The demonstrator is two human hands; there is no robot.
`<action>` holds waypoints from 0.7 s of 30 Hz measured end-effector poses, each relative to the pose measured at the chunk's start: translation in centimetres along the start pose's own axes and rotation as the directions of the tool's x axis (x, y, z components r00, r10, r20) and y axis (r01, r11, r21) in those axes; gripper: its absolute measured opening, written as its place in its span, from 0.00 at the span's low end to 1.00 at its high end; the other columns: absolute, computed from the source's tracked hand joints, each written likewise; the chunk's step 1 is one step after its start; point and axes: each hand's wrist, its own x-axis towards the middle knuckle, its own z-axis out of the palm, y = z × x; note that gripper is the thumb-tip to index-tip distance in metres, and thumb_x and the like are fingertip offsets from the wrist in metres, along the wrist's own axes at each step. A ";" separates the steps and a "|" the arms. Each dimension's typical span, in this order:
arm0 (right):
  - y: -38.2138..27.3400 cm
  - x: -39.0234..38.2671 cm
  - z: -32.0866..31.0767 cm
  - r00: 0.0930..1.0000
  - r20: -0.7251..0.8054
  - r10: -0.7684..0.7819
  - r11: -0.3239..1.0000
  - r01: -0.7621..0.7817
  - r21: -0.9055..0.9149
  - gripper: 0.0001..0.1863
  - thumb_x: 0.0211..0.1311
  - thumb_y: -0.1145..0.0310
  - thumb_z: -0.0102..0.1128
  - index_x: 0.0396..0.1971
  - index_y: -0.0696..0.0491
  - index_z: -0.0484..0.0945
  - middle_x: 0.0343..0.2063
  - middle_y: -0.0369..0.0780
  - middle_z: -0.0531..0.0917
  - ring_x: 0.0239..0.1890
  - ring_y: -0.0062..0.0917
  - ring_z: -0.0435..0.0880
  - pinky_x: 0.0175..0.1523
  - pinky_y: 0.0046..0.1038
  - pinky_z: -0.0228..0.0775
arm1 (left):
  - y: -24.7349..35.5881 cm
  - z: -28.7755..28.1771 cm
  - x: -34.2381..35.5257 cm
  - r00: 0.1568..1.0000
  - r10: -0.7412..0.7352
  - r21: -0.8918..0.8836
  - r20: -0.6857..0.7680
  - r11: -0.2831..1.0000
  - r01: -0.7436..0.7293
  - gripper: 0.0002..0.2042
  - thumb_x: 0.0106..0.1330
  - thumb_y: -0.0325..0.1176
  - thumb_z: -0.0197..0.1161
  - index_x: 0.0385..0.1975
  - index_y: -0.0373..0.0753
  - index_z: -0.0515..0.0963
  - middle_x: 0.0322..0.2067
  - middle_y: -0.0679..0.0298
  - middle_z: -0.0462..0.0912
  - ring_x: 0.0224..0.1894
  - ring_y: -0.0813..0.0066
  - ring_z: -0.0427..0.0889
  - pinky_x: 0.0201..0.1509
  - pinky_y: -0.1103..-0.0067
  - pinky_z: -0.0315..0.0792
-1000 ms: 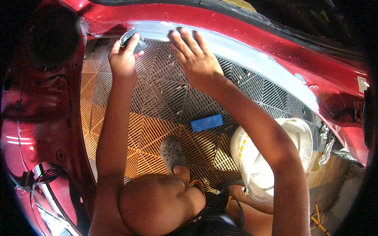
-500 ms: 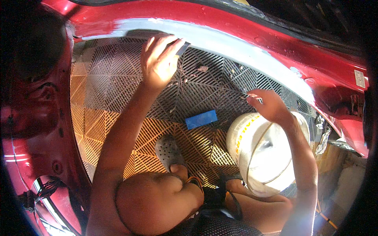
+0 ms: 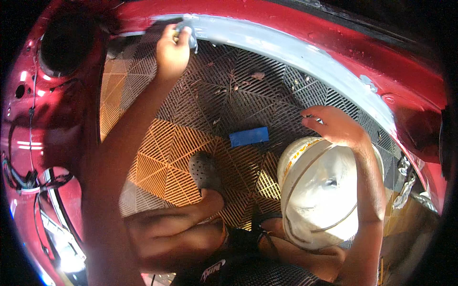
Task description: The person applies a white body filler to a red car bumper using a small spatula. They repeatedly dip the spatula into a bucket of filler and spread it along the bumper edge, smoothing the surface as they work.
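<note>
My left hand (image 3: pixel 172 51) is raised at the car body's curved edge, fingers closed on a small dark grey piece of sandpaper (image 3: pixel 192 40), partly hidden by the fingers. It is against the grey primed strip (image 3: pixel 267 37) on the red car panel (image 3: pixel 305 21). My right hand (image 3: pixel 335 125) hovers above the far rim of a white bucket (image 3: pixel 296 159), its fingers loosely bent, a gap between thumb and forefinger and nothing visible in them. A blue rectangular block (image 3: pixel 249 137) lies on the floor between my arms.
Slatted floor tiles (image 3: pixel 164 155), black and orange, carry scattered debris (image 3: pixel 257 76). At left stands a red panel with black wiring (image 3: pixel 32 178). Crumpled silvery material (image 3: pixel 405 193) lies right of the bucket. My shoe (image 3: pixel 204 171) rests on the tiles.
My left hand has moved left and farther away along the primed strip with the sandpaper. The view has shifted a little; my right hand stays over the bucket.
</note>
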 end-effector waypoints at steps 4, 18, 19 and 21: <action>-0.9 -1.2 -0.1 0.987 -0.137 0.085 0.996 -0.088 -0.019 0.22 0.73 0.55 0.55 0.47 0.61 0.82 0.43 0.53 0.85 0.49 0.51 0.83 0.55 0.46 0.74 | 3.5 5.3 -3.1 0.827 -0.562 -0.860 0.019 0.413 0.300 0.15 0.75 0.44 0.62 0.45 0.37 0.74 0.33 0.60 0.81 0.31 0.73 0.81 0.30 0.80 0.78; -2.8 -4.3 0.4 0.866 -0.491 0.097 0.991 -0.130 -0.034 0.10 0.71 0.66 0.60 0.41 0.57 0.84 0.36 0.48 0.87 0.38 0.46 0.87 0.43 0.40 0.79 | 1.3 16.0 -4.1 0.701 -0.178 -0.400 -0.690 0.902 -0.164 0.12 0.75 0.31 0.62 0.41 0.31 0.65 0.35 0.57 0.77 0.23 0.76 0.75 0.19 0.77 0.71; -2.7 -4.4 0.5 0.855 -0.515 0.070 0.987 -0.133 -0.088 0.10 0.70 0.67 0.62 0.41 0.57 0.85 0.36 0.47 0.88 0.38 0.44 0.88 0.43 0.38 0.80 | 2.3 17.4 -4.7 0.688 -0.217 -0.417 -0.693 0.899 -0.136 0.12 0.75 0.31 0.62 0.41 0.31 0.65 0.35 0.57 0.77 0.24 0.76 0.75 0.19 0.78 0.71; -2.8 -4.5 0.6 0.869 -0.488 0.085 0.988 -0.136 -0.070 0.11 0.73 0.67 0.59 0.43 0.57 0.85 0.37 0.48 0.88 0.39 0.44 0.88 0.45 0.36 0.79 | 4.1 19.2 -6.7 0.718 -0.221 -0.357 -0.660 0.933 -0.041 0.14 0.75 0.32 0.62 0.42 0.31 0.63 0.35 0.56 0.76 0.27 0.76 0.76 0.21 0.78 0.73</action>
